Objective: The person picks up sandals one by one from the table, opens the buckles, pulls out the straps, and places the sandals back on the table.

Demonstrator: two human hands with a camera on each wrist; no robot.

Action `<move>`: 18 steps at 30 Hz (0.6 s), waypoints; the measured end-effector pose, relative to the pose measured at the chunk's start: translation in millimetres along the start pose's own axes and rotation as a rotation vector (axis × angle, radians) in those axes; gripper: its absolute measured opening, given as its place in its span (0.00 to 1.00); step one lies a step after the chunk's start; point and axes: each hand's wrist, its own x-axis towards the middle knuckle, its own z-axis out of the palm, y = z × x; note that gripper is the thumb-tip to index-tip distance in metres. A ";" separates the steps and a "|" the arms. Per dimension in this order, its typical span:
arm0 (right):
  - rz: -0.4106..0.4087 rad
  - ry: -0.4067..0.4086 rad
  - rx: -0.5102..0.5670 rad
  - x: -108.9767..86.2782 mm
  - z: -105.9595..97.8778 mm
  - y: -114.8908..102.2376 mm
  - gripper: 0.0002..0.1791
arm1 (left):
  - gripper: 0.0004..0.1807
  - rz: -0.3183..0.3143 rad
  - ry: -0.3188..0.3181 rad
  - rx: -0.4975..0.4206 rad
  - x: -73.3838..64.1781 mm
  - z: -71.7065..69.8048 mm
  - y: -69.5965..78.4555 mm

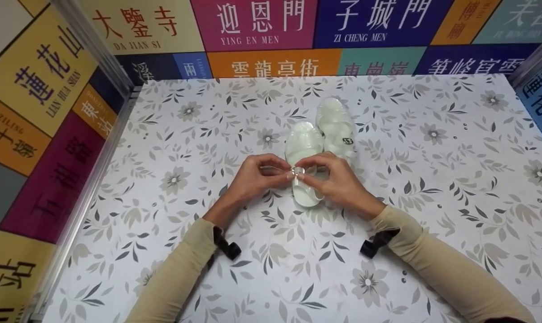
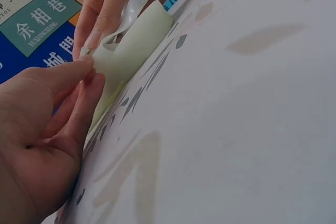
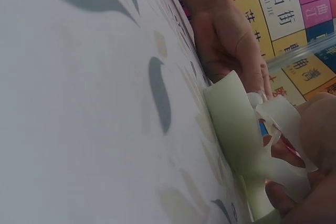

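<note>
Two pale green-white, translucent sandals lie side by side in the head view. The nearer sandal is between my hands, and the farther sandal sits just behind it to the right. With thumb and fingertips, my left hand pinches the thin ankle strap near its fastening. My right hand pinches the same strap from the other side, its fingertips meeting the left ones. In the left wrist view a strap loops above the sole. Fingertips partly cover the fastening, so its detail is hidden.
A white tabletop with grey flower and leaf print lies under everything. Colourful panels with Chinese lettering stand along the back and left edges. Small black wrist cameras hang below both tan sleeves.
</note>
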 end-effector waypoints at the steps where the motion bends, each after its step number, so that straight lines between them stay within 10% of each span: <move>1: -0.002 -0.001 -0.005 -0.4 -0.2 0.1 0.15 | 0.13 -0.018 -0.007 0.000 -0.2 -0.5 0.1; 18: -0.020 0.004 -0.007 -1.3 0.7 0.4 0.14 | 0.10 0.020 -0.010 0.062 0.7 1.4 -1.7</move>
